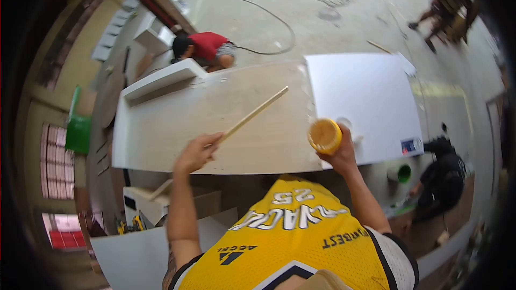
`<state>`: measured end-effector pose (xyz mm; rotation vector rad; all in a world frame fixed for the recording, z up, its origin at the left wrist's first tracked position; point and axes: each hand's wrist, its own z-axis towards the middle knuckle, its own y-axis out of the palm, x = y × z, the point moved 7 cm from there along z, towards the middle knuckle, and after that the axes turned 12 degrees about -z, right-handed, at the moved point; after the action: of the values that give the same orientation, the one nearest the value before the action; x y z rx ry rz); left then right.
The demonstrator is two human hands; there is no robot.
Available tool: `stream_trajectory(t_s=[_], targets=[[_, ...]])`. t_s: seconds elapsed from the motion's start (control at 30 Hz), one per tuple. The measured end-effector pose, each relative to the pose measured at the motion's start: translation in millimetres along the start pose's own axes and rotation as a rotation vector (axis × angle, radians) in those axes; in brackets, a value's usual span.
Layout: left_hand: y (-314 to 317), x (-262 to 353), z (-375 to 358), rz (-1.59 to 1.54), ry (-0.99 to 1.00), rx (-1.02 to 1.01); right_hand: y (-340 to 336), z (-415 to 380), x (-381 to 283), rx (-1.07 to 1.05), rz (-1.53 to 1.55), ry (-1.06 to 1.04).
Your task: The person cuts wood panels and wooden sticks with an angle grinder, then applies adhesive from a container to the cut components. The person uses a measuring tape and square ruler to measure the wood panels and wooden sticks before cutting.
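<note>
A thin wooden stick (255, 111) is gripped at its lower end by my left hand (198, 153), its far end pointing up and to the right over the board. In my right hand (342, 153) is a yellow jar (324, 135), its round tan face turned toward me. Beneath both lies a pale wood-toned panel (242, 145) with a raised white edge piece (161, 81) at its far left. Right of it, under the jar, a white sheet (365, 91) bears a small blue label (411, 146) at its near corner.
Beyond the panel a person in a red shirt (207, 47) crouches. Another person in dark clothes (443, 174) bends at the right, near a green-lined bucket (399, 173). A cable (279, 24) loops across the floor. A yellow power tool (129, 225) lies at lower left.
</note>
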<state>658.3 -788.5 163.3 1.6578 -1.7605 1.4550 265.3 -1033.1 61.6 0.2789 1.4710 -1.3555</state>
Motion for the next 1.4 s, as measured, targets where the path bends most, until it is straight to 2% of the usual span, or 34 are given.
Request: stream_trajectory(t_s=[0.1,0.2,0.27,0.33,0.47,0.53,0.67,0.73,0.77,0.83,0.87,0.93,0.97,1.03,1.07,1.2,1.27,1.3,1.37,1.4], targets=[[-12.9,100.2,-59.9,0.109,0.055,-0.169,-19.3,19.1,-5.0,0.096,-0.111,-0.151],[-10.3,162.3,-91.7,0.259,0.113,-0.235,-27.5,27.4,-8.7,0.095,-0.12,-0.183],[5.5,171.5,-92.2,0.346,0.116,-0.251,-28.4,28.2,-18.3,0.101,-0.143,-0.275],[30.2,190.4,-89.0,0.778,0.411,-0.186,-25.8,27.8,-27.0,0.062,-0.182,-0.309],[76.5,191.5,-79.8,0.867,0.279,-0.055,-11.7,21.7,-35.9,-0.042,-0.228,-0.321],[92.0,177.1,-79.9,0.856,0.246,-0.187,-8.0,19.2,-35.6,-0.097,-0.25,-0.311],[58.6,144.2,-74.9,0.674,0.281,-0.247,-6.1,17.5,-34.5,-0.123,-0.239,-0.34],[30.2,114.6,-74.4,0.482,0.435,-0.338,2.1,22.2,-29.3,-0.116,-0.202,-0.325],[17.7,103.9,-81.9,0.483,0.432,-0.335,3.2,25.3,-28.7,-0.093,-0.176,-0.293],[-1.8,63.7,-91.7,0.05,0.048,-0.342,9.6,32.3,-32.6,-0.067,-0.174,-0.286],[-4.3,47.4,-100.7,0.052,0.051,-0.355,15.2,36.3,-30.4,-0.064,-0.129,-0.237],[-14.5,-2.4,-110.3,-0.481,-0.175,-0.16,28.1,40.9,-25.4,-0.048,-0.092,-0.17],[-10.2,-16.5,-108.3,-0.485,-0.166,-0.155,33.4,42.1,-28.6,-0.045,-0.095,-0.181],[-10.3,-46.5,-99.9,-0.629,-0.094,-0.022,43.7,41.6,-28.2,-0.05,-0.035,-0.061],[-5.7,-55.6,-91.6,-0.64,-0.087,-0.003,45.9,40.8,-33.5,-0.069,-0.035,-0.017],[13.9,-109.1,-20.3,-0.641,-0.089,0.312,58.6,24.8,-32.5,-0.111,0.043,0.059],[23.5,-153.9,32.2,-0.45,-0.034,0.405,54.4,14.2,-40.6,-0.139,0.044,0.063],[31.3,-162.6,50.7,-0.454,-0.028,0.409,53.0,8.7,-40.7,-0.161,0.046,0.081],[35.6,-172.7,79.4,-0.196,-0.023,0.557,47.0,-0.8,-36.9,-0.169,0.053,0.072],[40.8,-192.2,99.2,-0.201,-0.016,0.556,43.8,-5.4,-34.1,-0.174,0.031,0.071]])
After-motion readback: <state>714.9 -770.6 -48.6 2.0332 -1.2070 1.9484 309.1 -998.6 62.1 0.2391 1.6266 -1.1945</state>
